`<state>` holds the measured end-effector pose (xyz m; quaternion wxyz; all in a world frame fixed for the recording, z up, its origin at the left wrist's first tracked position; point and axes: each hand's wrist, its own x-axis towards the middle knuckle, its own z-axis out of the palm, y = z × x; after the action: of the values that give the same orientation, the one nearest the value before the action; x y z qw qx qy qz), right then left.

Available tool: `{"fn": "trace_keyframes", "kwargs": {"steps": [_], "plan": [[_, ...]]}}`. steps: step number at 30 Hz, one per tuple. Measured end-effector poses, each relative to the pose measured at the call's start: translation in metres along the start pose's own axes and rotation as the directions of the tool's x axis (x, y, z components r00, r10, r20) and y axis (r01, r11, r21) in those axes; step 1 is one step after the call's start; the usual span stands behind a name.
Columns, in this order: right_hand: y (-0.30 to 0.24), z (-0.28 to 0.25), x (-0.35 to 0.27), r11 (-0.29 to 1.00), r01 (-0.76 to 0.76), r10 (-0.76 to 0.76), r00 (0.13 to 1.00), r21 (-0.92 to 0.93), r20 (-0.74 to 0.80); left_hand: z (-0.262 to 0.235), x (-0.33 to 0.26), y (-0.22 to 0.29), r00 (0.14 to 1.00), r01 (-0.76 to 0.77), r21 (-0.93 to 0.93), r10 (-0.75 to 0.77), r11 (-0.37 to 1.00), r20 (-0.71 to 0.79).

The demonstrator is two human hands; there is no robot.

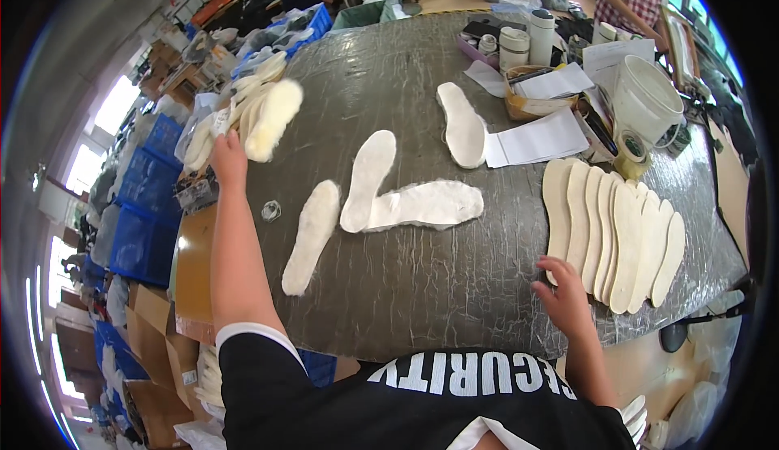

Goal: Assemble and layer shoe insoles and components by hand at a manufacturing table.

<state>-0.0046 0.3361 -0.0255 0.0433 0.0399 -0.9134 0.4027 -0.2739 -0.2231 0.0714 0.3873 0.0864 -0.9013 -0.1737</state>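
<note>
At the table's left edge, my left hand (230,160) is closed on the near end of a whitish insole in a stack of pale insoles (251,97); its fingertips are partly hidden. A fluffy cream insole (274,121) leans at the right of that stack. My right hand (564,297) hovers with fingers apart, holding nothing, just left of a fanned row of cream insoles (625,247). Mid-table lie a fleecy insole (312,237), a smooth upright one (370,178) and a sideways one (430,205) touching it. Farther back is another insole (462,125).
Papers (537,137), a basket (527,103), bottles (541,36), a white bucket (647,97) and a tape roll (632,148) crowd the far right. A small clear scrap (271,211) lies at left. Blue crates (146,235) stand beyond the left edge. Another person (631,0) stands far right.
</note>
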Motion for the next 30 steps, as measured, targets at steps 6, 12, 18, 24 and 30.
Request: {"fn": "trace_keyframes", "kwargs": {"steps": [6,12,18,24,30], "plan": [[-0.003,0.015,-0.004,0.988,0.063,-0.040,0.987,-0.142,0.156,0.045,-0.115,0.102,0.764,-0.023,-0.061,0.057,0.998,0.643],[-0.013,0.028,0.007,0.969,0.211,-0.189,0.968,-0.132,0.163,0.069,-0.174,0.093,0.681,-0.083,-0.075,0.111,0.994,0.724],[-0.024,0.059,0.029,0.922,0.380,-0.349,0.901,-0.078,0.259,0.057,-0.157,0.098,0.729,0.019,-0.092,0.049,0.996,0.683],[-0.051,0.115,0.114,0.771,0.520,-0.481,0.854,-0.369,0.199,0.039,-0.181,0.144,0.578,0.067,-0.253,0.169,0.965,0.799],[-0.028,0.126,0.118,0.735,0.491,-0.299,0.854,-0.468,0.426,0.040,-0.147,0.075,0.729,0.161,-0.140,-0.022,0.977,0.684]]}}
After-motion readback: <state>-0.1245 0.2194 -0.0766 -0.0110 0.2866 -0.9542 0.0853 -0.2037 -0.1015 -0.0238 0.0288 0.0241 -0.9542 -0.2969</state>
